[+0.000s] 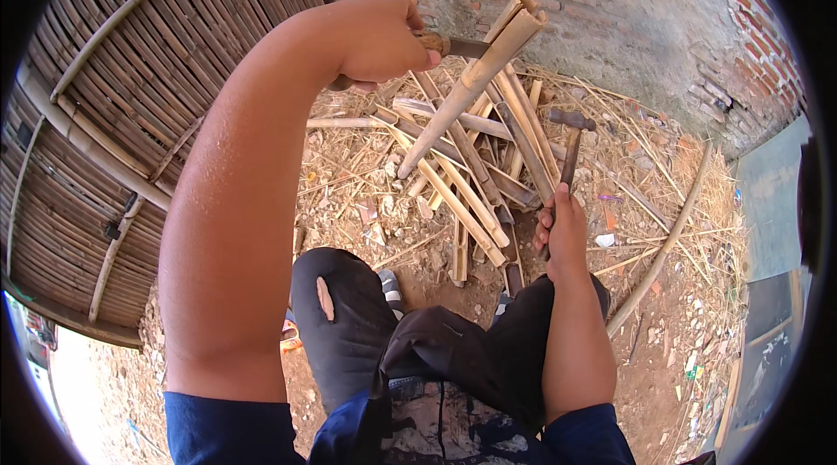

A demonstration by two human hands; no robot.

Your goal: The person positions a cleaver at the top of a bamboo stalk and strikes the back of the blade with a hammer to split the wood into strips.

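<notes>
My left hand (381, 40) reaches far forward, its fingers wrapped round the wooden handle of a machete (469, 47). The blade meets a bamboo pole (462, 99) near its top, where the bamboo is split; how deep the blade sits is hidden. This pole leans with its upper end to the right and its lower end over split bamboo pieces (471, 212) on the ground. Lower right, my right hand (565, 234) is closed on the shaft of a hammer (572, 120), its metal head pointing up and away from the bamboo pole.
A brick wall (610, 29) stands ahead, and a slatted bamboo panel (174, 55) rises on the left. Straw and rubble cover the dirt around the pile. A curved stick (671, 238) lies at right, near a grey-blue sheet (774, 203). My knees are bent close to the pile.
</notes>
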